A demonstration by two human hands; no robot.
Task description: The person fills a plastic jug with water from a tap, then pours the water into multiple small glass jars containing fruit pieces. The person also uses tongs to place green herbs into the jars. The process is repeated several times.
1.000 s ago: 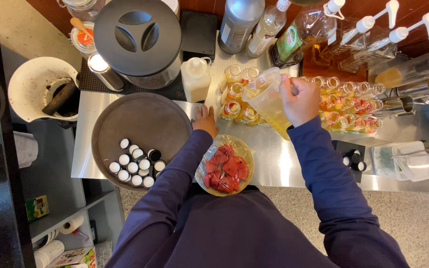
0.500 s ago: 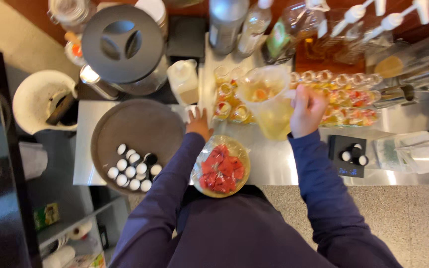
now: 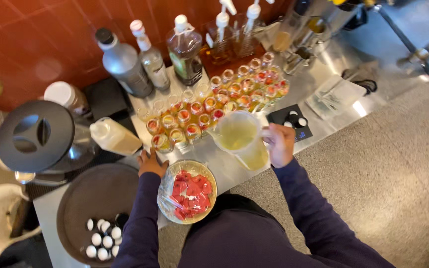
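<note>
My right hand (image 3: 279,144) grips the handle of a clear plastic pitcher (image 3: 239,139) of pale yellow liquid, held upright just in front of several rows of small glass cups (image 3: 209,106) filled with red bits and liquid. My left hand (image 3: 151,163) rests on the steel counter (image 3: 224,168) beside the nearest cups, fingers curled, holding nothing. A glass bowl of red fruit pieces (image 3: 187,191), partly covered with film, sits right by that hand at the counter's front edge.
Bottles (image 3: 125,64) and pump dispensers (image 3: 222,34) line the red tiled wall. A lidded pot (image 3: 35,136) and a white jug (image 3: 112,136) stand at left. A round brown tray (image 3: 98,208) holds several small white caps. A black pad (image 3: 291,121) lies right.
The pitcher has come back from tipped over the cups to upright and nearer me. The view has swung, so the counter now runs diagonally. My left hand stayed by the cups.
</note>
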